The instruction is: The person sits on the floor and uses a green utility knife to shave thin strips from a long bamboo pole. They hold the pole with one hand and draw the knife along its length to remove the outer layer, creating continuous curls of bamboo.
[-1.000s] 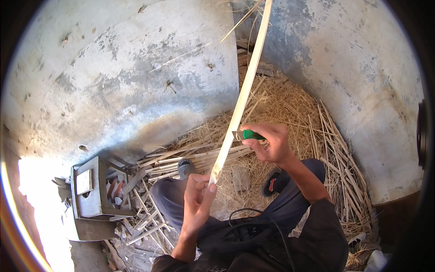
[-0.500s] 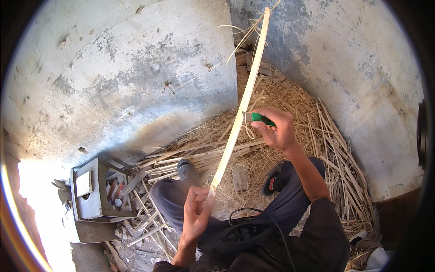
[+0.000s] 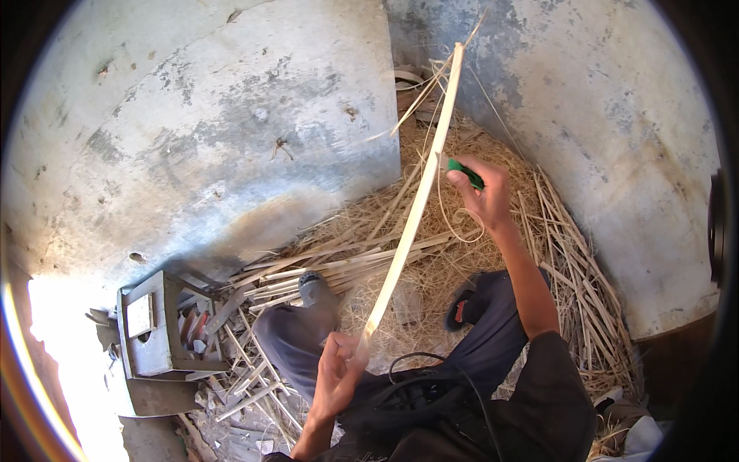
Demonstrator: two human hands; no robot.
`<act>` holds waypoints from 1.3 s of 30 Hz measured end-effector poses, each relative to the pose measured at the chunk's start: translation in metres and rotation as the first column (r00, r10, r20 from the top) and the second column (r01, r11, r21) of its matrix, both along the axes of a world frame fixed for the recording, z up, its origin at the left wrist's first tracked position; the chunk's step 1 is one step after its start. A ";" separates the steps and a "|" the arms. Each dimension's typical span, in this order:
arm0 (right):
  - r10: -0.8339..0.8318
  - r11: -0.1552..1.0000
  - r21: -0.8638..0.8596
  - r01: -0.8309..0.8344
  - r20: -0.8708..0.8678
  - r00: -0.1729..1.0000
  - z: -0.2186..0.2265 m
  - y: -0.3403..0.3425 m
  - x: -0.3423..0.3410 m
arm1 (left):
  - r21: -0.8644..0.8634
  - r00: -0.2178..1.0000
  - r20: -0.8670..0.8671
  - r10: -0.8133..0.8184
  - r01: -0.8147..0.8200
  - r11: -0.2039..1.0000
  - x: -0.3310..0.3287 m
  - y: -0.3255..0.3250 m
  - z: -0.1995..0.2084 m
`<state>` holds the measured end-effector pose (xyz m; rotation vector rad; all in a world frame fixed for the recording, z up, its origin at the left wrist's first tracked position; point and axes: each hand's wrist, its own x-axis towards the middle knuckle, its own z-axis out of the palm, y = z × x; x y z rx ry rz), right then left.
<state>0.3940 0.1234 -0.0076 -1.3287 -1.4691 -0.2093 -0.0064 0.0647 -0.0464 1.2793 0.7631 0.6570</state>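
A long, pale strip of split wood or bamboo [image 3: 413, 212] slants up and away from my lap, with thin loose slivers fraying at its far end. My left hand [image 3: 339, 373] pinches its near end. Above the straw, my right hand [image 3: 486, 189] is closed around a knife with a green handle [image 3: 466, 175]. The knife's blade meets the strip's right edge well past its middle. A thin curled shaving [image 3: 454, 223] hangs from the strip below the blade.
Straw-like shavings [image 3: 493, 146] cover the floor around my feet. Long strips [image 3: 339, 266] lie to the left, and more [image 3: 573, 285] lean along the right wall. A worn wooden stool on its side [image 3: 158, 327] stands at lower left. Stained walls [image 3: 254, 115] close in ahead.
My right hand and the knife have moved up along the strip toward its far end. The shaving has grown longer, and the strip has shifted slightly toward me.
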 end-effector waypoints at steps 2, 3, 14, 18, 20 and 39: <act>0.002 1.000 0.006 -0.002 0.027 1.000 -0.014 0.007 0.007 | -0.047 1.000 0.015 -0.006 0.006 0.999 -0.001 -0.001 0.000; 0.011 1.000 -0.006 -0.010 0.011 1.000 -0.023 0.011 0.013 | -0.065 1.000 0.024 -0.006 0.008 0.998 -0.002 -0.002 0.000; -0.196 0.976 -0.111 0.188 -0.072 0.978 -0.021 0.029 0.070 | -0.144 0.998 -0.029 -0.052 0.047 0.988 -0.022 -0.012 -0.013; -0.281 0.960 -0.027 0.280 -0.110 0.953 -0.019 0.037 0.099 | -0.176 0.993 -0.062 -0.098 0.085 0.981 -0.033 -0.020 -0.015; -0.335 0.940 -0.097 0.326 -0.087 0.938 -0.022 0.037 0.102 | -0.196 0.994 -0.058 -0.090 0.077 0.978 -0.033 -0.022 -0.014; 0.215 0.894 0.011 -0.448 -0.888 0.406 -0.015 0.027 0.091 | -0.098 0.972 -0.217 -0.090 0.070 0.993 -0.024 -0.007 -0.020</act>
